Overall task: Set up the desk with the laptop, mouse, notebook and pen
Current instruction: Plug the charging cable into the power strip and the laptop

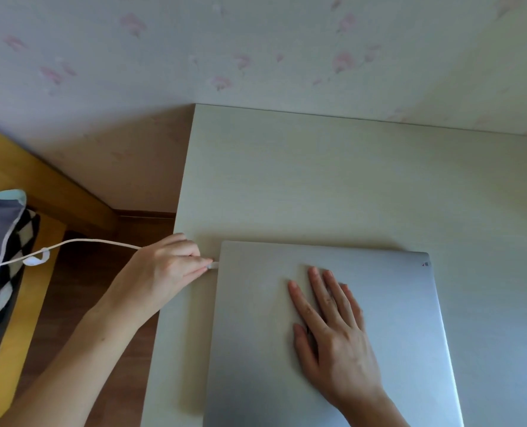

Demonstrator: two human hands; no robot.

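Note:
A closed silver laptop (256, 318) lies flat on the pale desk (317, 180), near its front left part. My right hand (330, 328) rests palm down on the lid with its fingers spread. My left hand (166, 266) pinches the plug (213, 266) of a white charging cable (86, 241) right at the laptop's left edge, near its back corner. The cable runs off to the left over the floor. No mouse, notebook or pen is in view.
The desk stands against a wall (256, 50) with pink floral wallpaper. Left of the desk is brown wooden floor (80, 288), then a yellow wooden bed frame (25, 318) with checked and grey bedding (0, 257).

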